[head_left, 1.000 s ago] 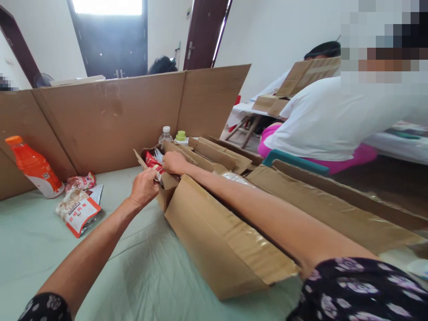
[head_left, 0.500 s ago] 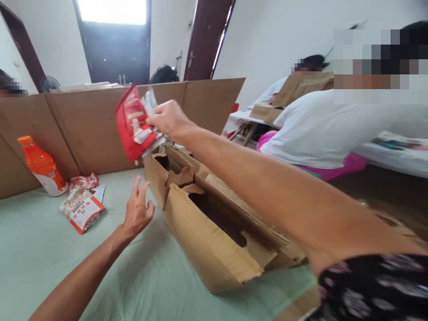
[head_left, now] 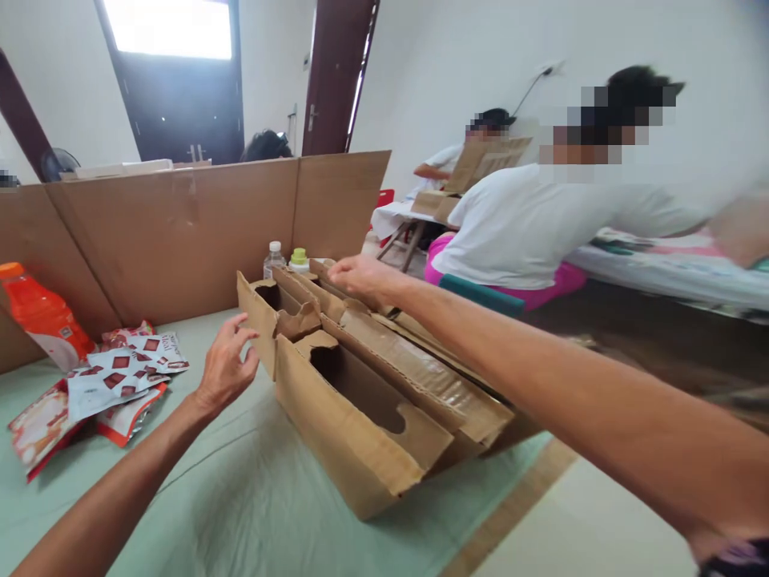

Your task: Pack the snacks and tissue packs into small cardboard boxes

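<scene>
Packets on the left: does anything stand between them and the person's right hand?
Yes. In the head view, the left end of the cardboard boxes and the left hand lie between the right hand and the packets.

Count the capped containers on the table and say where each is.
3: an orange bottle at the far left; a clear bottle behind the cardboard boxes; and a green-capped container just right of the clear one. The boxes may hide more.

Green-clothed table (head_left: 240, 481): cardboard boxes (head_left: 336, 449) centre; heaped packets (head_left: 114, 377), orange bottle (head_left: 45, 312) left.
</scene>
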Demonstrator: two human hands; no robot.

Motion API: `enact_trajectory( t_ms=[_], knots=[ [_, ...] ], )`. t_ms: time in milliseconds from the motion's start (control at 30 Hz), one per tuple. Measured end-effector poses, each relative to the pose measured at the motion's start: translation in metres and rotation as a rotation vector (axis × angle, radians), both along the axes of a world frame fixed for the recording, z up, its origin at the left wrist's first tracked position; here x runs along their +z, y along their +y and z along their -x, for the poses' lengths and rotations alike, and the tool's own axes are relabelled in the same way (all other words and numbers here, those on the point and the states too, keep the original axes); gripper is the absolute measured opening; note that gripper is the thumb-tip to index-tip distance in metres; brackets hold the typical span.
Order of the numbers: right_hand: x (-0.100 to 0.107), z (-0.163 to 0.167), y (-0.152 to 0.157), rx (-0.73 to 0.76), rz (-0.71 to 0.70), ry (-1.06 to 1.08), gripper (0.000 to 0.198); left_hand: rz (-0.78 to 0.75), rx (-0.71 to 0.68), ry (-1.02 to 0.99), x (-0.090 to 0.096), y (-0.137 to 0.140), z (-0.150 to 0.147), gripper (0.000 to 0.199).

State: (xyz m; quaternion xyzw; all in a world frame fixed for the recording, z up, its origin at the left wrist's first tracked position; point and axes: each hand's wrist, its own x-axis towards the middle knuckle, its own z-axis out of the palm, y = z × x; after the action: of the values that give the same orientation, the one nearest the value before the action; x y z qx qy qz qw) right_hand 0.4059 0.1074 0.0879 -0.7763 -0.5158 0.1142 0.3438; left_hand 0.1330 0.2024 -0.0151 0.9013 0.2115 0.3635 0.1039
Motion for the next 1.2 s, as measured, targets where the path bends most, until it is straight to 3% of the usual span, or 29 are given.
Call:
enact_trajectory(
  t_ms=[100,200,300,367,500,667,833,1033,1133,1200],
  knots=[
    [-0.026,-0.001,-0.013,0.047,0.113,-0.073,0.019,-0.047,-0.067,0.048,0.031,0.014,-0.047,0.036],
    [-0.037,0.012,-0.017,0.152,0.142,-0.143,0.016,-0.083,-0.148,0.175,0.052,0.026,-0.09,0.052],
    [-0.035,0.016,-0.02,0.241,0.154,-0.185,0.027,-0.098,-0.2,0.316,0.056,0.036,-0.117,0.062],
    [-0.03,0.008,-0.02,0.281,0.169,-0.196,0.033,-0.098,-0.218,0.392,0.052,0.041,-0.127,0.052],
    [-0.018,-0.018,-0.006,0.214,0.2,-0.248,0.035,-0.096,-0.215,0.465,0.04,0.044,-0.136,0.016],
    [-0.021,-0.026,0.037,0.116,0.356,-0.33,0.023,-0.114,-0.187,0.476,0.036,0.045,-0.139,0.022],
    [-0.049,-0.012,0.065,0.017,0.518,-0.373,0.035,-0.12,-0.177,0.494,0.035,0.045,-0.14,0.022],
    [-0.066,-0.011,0.067,-0.098,0.486,-0.401,0.049,-0.112,-0.163,0.516,0.035,0.04,-0.141,0.022],
    [-0.056,-0.013,0.062,-0.112,0.443,-0.423,0.068,-0.099,-0.138,0.549,0.037,0.035,-0.142,0.022],
    [-0.043,-0.016,0.06,-0.099,0.413,-0.454,0.07,-0.081,-0.117,0.57,0.038,0.03,-0.143,0.023]
  ],
)
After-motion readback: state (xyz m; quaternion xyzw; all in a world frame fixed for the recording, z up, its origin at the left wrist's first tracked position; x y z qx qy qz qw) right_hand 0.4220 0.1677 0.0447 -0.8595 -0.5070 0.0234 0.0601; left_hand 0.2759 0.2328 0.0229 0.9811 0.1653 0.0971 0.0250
